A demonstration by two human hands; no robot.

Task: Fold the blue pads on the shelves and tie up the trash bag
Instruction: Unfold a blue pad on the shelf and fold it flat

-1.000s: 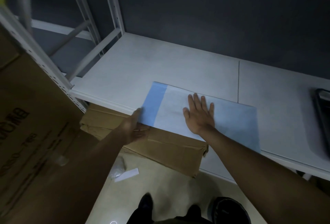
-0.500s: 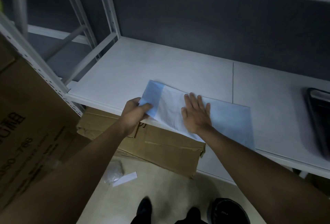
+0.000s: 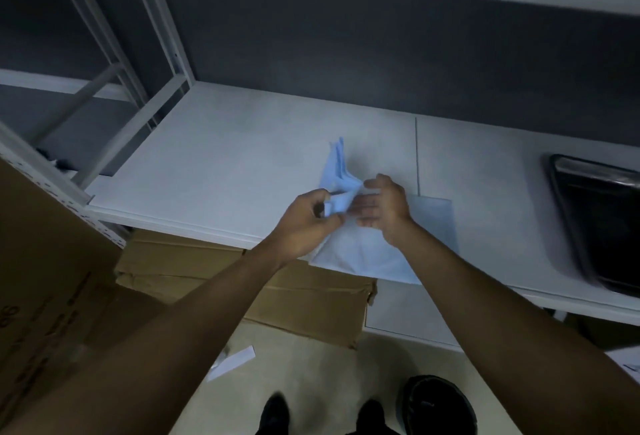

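On the shelf (image 3: 242, 171), blue pad (image 3: 360, 254) half-folded (one end raised), pinched by left hand (image 3: 304, 223)

You've got a black tray (image 3: 602, 226) at the right end of the white shelf (image 3: 214, 171), partly cut by the frame edge. Flattened cardboard (image 3: 214, 272) sits under the shelf's front edge, on the beige floor (image 3: 311, 372). Big brown carton (image 3: 45, 282) fills your left side, in front of the perforated rack upright (image 3: 41, 175). White paper slip (image 3: 232, 362) lies on the floor beside your black shoes (image 3: 273, 415). Dark round object (image 3: 438, 405) at bottom right, can't tell what it is
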